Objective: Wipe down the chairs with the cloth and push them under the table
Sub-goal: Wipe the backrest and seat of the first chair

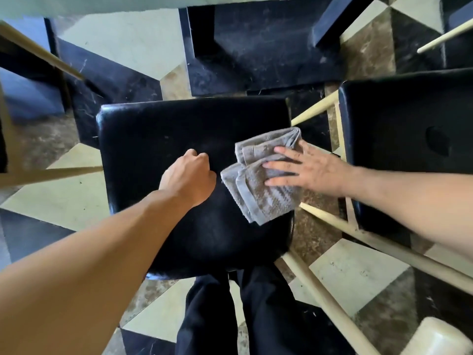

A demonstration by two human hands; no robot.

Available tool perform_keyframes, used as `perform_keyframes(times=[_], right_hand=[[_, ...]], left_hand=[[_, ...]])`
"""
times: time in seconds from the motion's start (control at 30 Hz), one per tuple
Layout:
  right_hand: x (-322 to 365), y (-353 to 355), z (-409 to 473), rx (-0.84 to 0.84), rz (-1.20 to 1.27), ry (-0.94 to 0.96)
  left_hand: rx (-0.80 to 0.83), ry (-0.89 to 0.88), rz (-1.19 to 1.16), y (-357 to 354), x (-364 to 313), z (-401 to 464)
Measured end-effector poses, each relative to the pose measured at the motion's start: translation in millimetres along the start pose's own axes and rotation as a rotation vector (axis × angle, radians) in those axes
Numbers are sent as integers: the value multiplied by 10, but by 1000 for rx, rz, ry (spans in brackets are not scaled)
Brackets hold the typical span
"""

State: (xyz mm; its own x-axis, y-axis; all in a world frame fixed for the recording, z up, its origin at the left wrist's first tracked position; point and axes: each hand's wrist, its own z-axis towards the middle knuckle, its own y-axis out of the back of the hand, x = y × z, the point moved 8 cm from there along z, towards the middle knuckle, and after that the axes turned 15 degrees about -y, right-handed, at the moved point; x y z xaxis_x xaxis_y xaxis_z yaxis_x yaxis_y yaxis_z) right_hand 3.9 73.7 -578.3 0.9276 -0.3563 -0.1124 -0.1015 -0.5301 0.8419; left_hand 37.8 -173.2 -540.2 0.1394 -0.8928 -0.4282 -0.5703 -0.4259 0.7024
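Wiping step: pressing a folded grey cloth (261, 178) flat onto the black padded seat of the middle chair (163, 155), near its right edge; judged to be mid-wipe, with pushing in not yet begun.
Right hand (307, 170): lying palm-down with fingers straight and spread on top of the cloth, pressing rather than gripping.
Left hand (189, 175): knuckles up on the seat just left of the cloth, fingers curled under; grasping nothing that shows.
Next move: probably calls for sweeping the cloth leftward over the rest of the seat, moving the left hand out of its path, then sliding the chair forward toward the dark table base (256, 47).
Chairs counted: three in part. One under the hands, a second black seat (409, 139) at right, pale rails of a third (38, 52) at left.
Cloths counted: one.
Table: one, only its pale edge (76, 6) visible at the top.
Floor: checkered tiles (64, 198), dark and pale.
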Motion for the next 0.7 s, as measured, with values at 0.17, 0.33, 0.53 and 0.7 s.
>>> perform_keyframes(times=[0.17,0.33,0.53,0.7], right_hand=[[-765,293,534,53,198,-209],[-964,492,910,65,884,-486],[-903,330,1053,-28,772,-725],[-897,146,822,-174,991,-1066]], left_hand=[[-26,10,9,142,-12,316],[-73,13,-2,280,-76,543],[-38,42,-15,313,-162,550],[-48,66,-70,296,-216,419]])
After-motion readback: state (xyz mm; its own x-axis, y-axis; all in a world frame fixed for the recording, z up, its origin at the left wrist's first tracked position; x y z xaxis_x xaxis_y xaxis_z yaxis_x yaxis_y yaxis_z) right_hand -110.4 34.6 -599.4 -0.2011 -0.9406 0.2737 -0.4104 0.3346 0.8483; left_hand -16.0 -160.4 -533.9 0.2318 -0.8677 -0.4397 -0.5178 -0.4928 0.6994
